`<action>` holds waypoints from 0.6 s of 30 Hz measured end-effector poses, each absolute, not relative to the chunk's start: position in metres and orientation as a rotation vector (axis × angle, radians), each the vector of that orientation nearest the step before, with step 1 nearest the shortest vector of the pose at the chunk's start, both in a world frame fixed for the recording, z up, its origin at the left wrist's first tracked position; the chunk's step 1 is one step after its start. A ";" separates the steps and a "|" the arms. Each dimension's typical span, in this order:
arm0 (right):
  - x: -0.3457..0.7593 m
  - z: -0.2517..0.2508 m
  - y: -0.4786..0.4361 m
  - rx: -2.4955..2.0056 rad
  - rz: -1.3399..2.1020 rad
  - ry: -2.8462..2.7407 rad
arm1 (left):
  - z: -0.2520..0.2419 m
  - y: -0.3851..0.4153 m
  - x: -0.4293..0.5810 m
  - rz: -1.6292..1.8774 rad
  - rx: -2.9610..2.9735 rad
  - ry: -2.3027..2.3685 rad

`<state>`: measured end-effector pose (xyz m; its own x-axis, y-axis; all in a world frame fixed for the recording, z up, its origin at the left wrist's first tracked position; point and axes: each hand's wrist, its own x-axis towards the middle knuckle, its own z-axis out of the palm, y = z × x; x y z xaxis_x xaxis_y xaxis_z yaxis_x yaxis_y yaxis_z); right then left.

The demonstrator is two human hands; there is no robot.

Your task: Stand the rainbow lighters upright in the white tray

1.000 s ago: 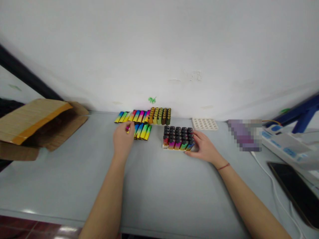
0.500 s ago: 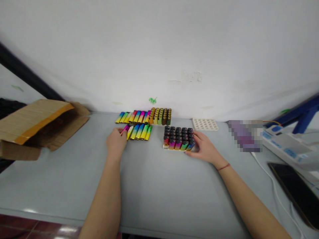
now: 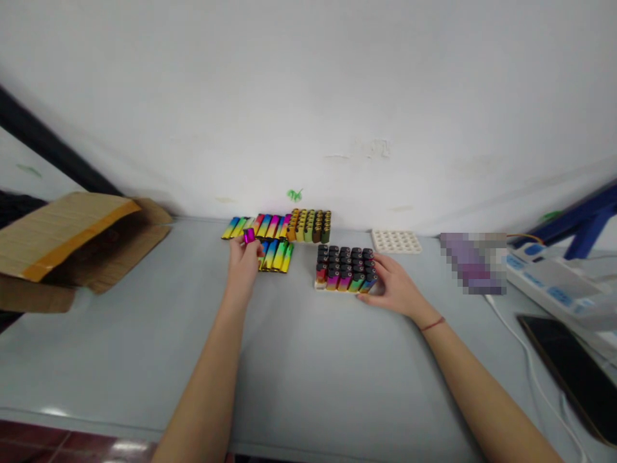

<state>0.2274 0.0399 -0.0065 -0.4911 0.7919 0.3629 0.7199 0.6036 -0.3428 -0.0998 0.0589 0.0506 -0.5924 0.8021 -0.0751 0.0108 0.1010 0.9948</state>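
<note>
My left hand pinches a shiny purple lighter sleeve, held upright above the table. Beside it lie several metallic rainbow lighter sleeves, in a near group partly covered by my fingers. Farther back is another row of the sleeves. My right hand grips the right end of a white tray filled with upright black-topped lighters in coloured sleeves, thumb at its front edge.
Against the wall stands a block of upright yellow, green and brown lighter-shaped pieces. An unfilled white holed tray lies to its right. An open cardboard box is at left; a power strip, a cable and a phone are at right.
My left hand has moved right and slightly up, lifting the purple sleeve and turning it upright. My right hand stays at the tray of lighters.
</note>
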 end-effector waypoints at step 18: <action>0.228 -0.006 0.040 -1.198 0.215 -2.352 | 0.068 0.034 -0.042 1.386 0.664 1.173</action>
<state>0.2278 0.0400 -0.0060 -0.4958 0.7940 0.3519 0.7169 0.6029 -0.3502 -0.0424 0.0342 0.0682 -0.1951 0.9526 -0.2334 -0.3881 0.1436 0.9104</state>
